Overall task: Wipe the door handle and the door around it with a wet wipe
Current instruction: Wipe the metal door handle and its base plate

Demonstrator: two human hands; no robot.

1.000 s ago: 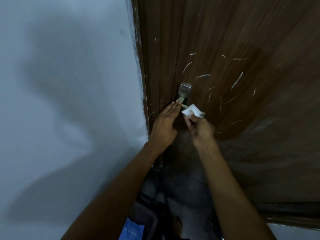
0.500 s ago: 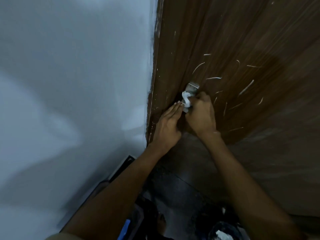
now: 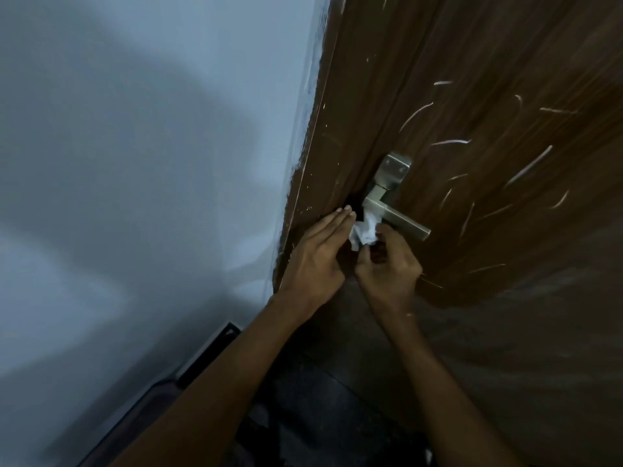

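Wall: a smooth, pale blue-grey painted wall (image 3: 151, 163) fills my left side, matte, with soft shadows across it and a ragged paint edge where it meets the wood.
Door: the dark brown wood-grain door (image 3: 488, 79) fills my right side; its surface is streaked lengthwise and carries thin, pale, curved scratch-like marks (image 3: 529, 165) scattered around the handle.
Floor: a dark, dull floor (image 3: 320, 399) lies below my arms; detail there is too dim to read.
Dark strip: a black straight-edged object (image 3: 209, 352) runs along the base of the wall; I cannot tell what it is.
Handle: the brushed silver metal lever handle (image 3: 397, 217) has a squared plate with two small screws above and a flat rectangular bar reaching right, ending in a blunt cut end.
My left hand: my left hand (image 3: 317, 254) is spread flat, fingers straight and together, resting against the door edge just left of the handle, holding nothing.
My right hand: my right hand (image 3: 387, 261) is curled, fingertips pinching the wipe, just below the lever.
Wipe: the crumpled white wet wipe (image 3: 364, 232) is bunched into soft folds, pressed against the underside of the lever near its pivot, between my two hands.
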